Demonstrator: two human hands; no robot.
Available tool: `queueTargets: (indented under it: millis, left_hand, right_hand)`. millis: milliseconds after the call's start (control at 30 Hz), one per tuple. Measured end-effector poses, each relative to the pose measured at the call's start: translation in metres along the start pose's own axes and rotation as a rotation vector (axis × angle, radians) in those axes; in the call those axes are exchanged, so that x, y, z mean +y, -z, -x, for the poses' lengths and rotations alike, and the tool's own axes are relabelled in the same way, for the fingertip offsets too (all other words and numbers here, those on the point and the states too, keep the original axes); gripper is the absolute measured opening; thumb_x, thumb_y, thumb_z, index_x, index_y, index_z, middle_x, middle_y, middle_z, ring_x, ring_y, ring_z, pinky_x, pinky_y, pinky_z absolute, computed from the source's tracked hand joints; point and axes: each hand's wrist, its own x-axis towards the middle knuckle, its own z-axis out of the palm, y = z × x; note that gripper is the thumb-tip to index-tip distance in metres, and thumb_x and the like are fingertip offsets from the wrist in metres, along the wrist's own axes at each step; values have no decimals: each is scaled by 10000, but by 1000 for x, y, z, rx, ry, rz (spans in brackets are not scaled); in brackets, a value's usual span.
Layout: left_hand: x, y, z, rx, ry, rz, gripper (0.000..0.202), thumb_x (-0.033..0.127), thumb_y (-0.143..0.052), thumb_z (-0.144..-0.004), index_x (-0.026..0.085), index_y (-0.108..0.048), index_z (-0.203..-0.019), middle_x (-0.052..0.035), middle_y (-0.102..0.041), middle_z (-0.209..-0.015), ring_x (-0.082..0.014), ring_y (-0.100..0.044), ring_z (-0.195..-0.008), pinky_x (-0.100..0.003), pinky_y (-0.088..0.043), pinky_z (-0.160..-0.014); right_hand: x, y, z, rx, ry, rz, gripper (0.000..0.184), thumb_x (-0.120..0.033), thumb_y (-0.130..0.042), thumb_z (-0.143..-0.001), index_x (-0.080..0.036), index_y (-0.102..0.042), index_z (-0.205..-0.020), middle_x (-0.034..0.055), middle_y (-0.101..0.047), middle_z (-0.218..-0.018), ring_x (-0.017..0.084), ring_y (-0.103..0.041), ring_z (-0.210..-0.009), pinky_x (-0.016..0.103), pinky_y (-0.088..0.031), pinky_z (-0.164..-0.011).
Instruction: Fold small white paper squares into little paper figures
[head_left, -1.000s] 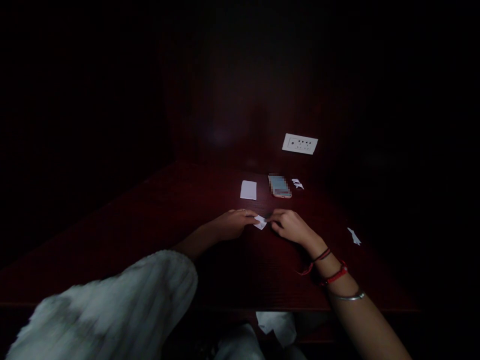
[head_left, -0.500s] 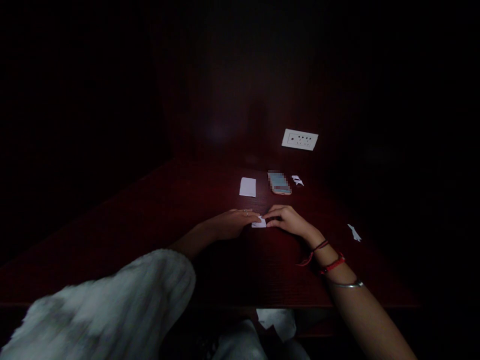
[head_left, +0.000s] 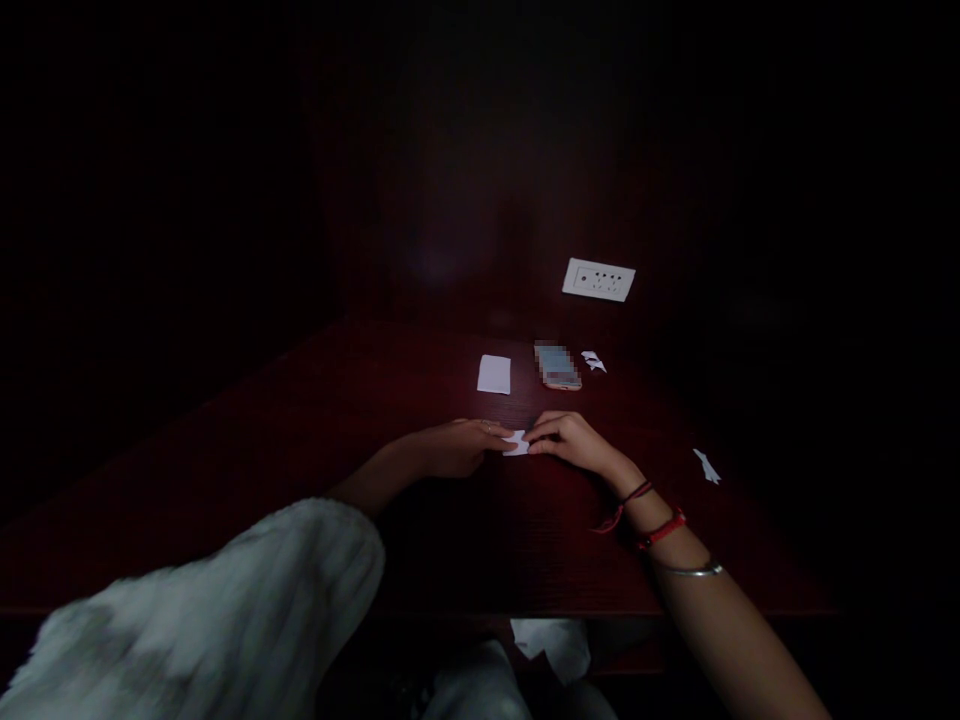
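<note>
A small white folded paper (head_left: pixel 517 443) lies on the dark red table (head_left: pixel 315 470) between my two hands. My left hand (head_left: pixel 454 447), with a ring on one finger, pinches its left side. My right hand (head_left: pixel 571 440) pinches its right side with fingers pressed together. Red string bracelets and a metal bangle circle my right wrist. A fluffy white sleeve covers my left upper arm.
A white paper square (head_left: pixel 494 374), a phone (head_left: pixel 557 366) and small paper scraps (head_left: pixel 594 361) lie behind my hands. Another scrap (head_left: pixel 706 466) lies at the right. A white wall socket (head_left: pixel 598 280) sits on the back panel. White paper (head_left: pixel 555 645) shows below the table's front edge.
The small paper has been pressed flatter and squarer between my fingers. Both hands have shifted slightly up and left in the view; the rest is unmoved.
</note>
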Motion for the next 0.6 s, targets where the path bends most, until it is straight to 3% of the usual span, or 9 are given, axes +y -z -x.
queueTargets:
  millis: [300, 600]
  left_hand:
    - [4, 6, 1, 9, 9, 29, 494, 46, -333, -714, 293, -378, -1139, 40, -318, -1247, -130, -315, -1113, -274, -259, -912]
    - [7, 8, 0, 19, 6, 18, 497, 24, -335, -693, 274, -398, -1118, 22, -374, -1202, -126, -353, -1076, -262, -283, -887]
  right_hand:
    - [-3, 0, -1, 8, -8, 52, 243, -271, -386, -790, -150, -590, -843, 40, -559, -779, 99, -500, -719, 205, -372, -677]
    - [-8, -9, -10, 102, -135, 237, 222, -252, -335, -810, -130, -514, -757, 41, -498, -739, 97, -465, -694, 207, -352, -658]
